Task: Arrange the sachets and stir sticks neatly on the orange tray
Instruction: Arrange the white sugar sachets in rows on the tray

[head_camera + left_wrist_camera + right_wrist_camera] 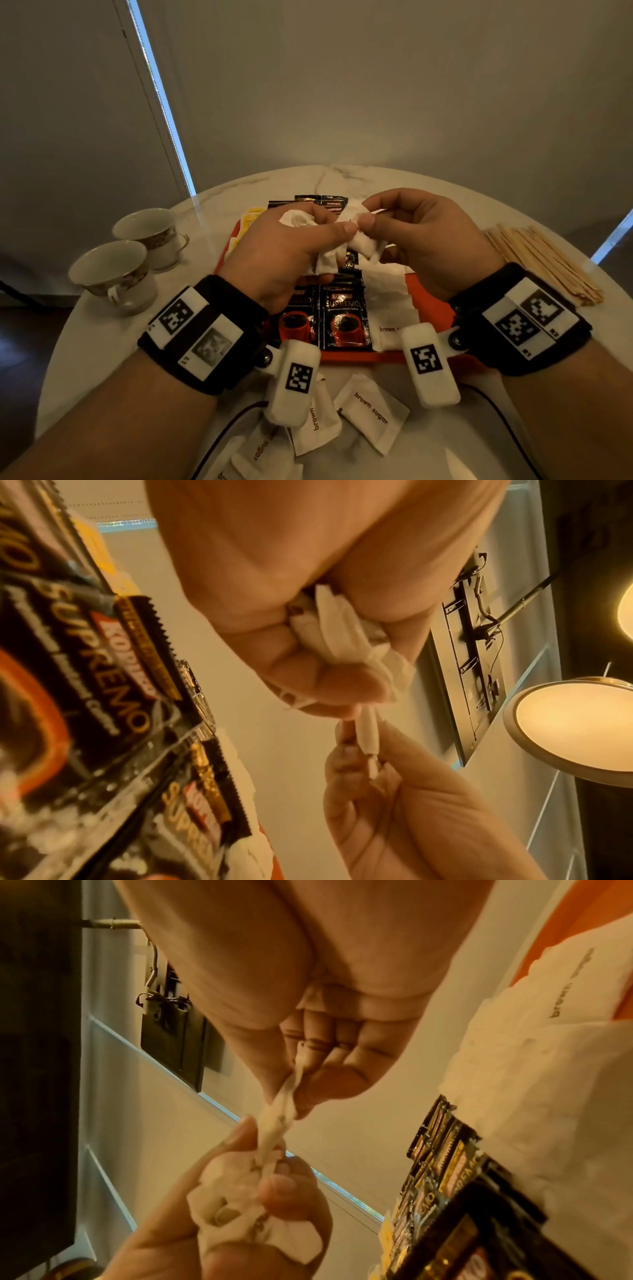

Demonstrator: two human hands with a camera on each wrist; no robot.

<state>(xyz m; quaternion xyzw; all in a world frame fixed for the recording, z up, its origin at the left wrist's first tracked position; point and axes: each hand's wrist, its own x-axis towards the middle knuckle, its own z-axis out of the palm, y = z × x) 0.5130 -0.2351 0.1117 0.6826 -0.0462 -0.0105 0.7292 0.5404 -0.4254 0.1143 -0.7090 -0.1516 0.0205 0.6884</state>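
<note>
Above the orange tray (428,305), my left hand (287,246) grips a bunch of white brown-sugar sachets (325,260) (339,639) (246,1221). My right hand (404,233) pinches one white sachet (352,214) (366,737) (281,1110) at the top of that bunch, between thumb and forefinger. On the tray lie black coffee sachets (346,315), a row of white sugar sachets (390,301) and yellow sachets (251,219) at its far left. A bundle of wooden stir sticks (544,260) lies on the table right of the tray.
Two china cups (113,274) (154,233) stand at the left of the round marble table (445,202). Several loose brown-sugar sachets (371,411) lie on the table in front of the tray, between my wrists. A dark cable (507,421) runs near them.
</note>
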